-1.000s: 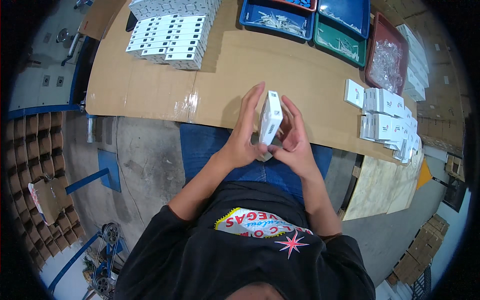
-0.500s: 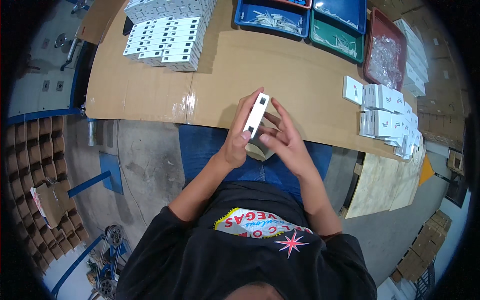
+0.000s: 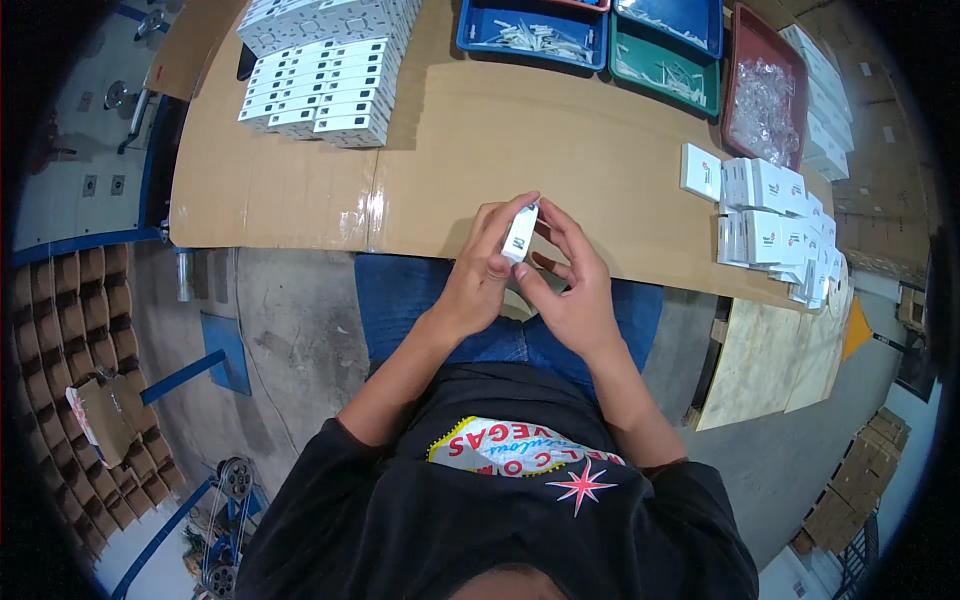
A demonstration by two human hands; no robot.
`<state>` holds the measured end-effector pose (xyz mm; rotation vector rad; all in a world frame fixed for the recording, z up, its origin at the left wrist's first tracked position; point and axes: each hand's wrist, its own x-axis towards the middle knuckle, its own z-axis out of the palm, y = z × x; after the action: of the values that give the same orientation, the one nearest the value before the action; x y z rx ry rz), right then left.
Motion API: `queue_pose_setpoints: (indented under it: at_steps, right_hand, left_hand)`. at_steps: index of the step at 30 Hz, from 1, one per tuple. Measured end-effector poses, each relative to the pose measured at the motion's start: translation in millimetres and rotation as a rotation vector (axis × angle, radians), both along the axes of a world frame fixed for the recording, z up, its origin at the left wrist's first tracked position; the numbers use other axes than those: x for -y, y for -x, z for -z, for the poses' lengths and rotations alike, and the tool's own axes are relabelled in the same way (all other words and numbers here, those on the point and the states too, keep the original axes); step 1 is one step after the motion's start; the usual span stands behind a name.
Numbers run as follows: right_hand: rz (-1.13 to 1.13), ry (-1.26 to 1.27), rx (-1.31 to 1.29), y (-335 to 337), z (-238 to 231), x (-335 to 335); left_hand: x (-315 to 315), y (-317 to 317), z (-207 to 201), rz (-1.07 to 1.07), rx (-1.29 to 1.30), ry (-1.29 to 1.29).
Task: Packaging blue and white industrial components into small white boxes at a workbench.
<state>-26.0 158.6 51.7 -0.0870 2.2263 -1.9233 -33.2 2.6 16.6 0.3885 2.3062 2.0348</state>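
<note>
A small flat white box (image 3: 519, 240) is held on edge over the table's near edge, its narrow side with small dark marks turned up toward me. My left hand (image 3: 474, 278) grips it along the left side, thumb at the near end and fingers reaching the far end. On the other side my right hand (image 3: 578, 292) closes in, thumb against the near end and index finger at the far top corner. Its remaining fingers curl behind the box, partly hidden. The box's broad faces cannot be seen.
Stacked white boxes (image 3: 352, 90) stand at the table's back left. Smaller white boxes (image 3: 768, 238) pile up at the right edge. Along the back sit a blue tray (image 3: 520, 61) and a green tray (image 3: 655, 95) of small white pieces, plus a dark red tray (image 3: 756, 38) of clear plastic items.
The white box has tilted and sits lower between my hands, showing more of its marked side. My right thumb and index finger, apart from it before, now touch it.
</note>
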Motion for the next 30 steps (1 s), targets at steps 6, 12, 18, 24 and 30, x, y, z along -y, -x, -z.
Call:
queue_pose_setpoints:
  at_steps: [6,12,18,24,30]
  right_hand:
    - [-0.003,-0.022,-0.046,-1.8,-7.5,0.9]
    - [-0.036,-0.136,-0.157,0.5,-20.5,3.6]
    - [-0.043,-0.171,-0.232,-5.7,-18.7,7.6]
    - [-0.06,-0.204,-0.27,-8.7,-14.1,10.2]
    - [-0.074,-0.19,-0.247,-10.8,-19.7,11.2]
  left_hand:
    - [2.7,1.9,0.7,0.001,-0.121,0.046]
    - [2.0,-0.9,2.7,-0.013,-0.104,0.011]
    - [1.3,-2.3,7.3,-0.05,-0.182,0.044]
    - [0.1,-4.7,7.0,-0.079,-0.19,0.07]
    - [0.1,-4.9,8.5,-0.097,-0.243,0.127]
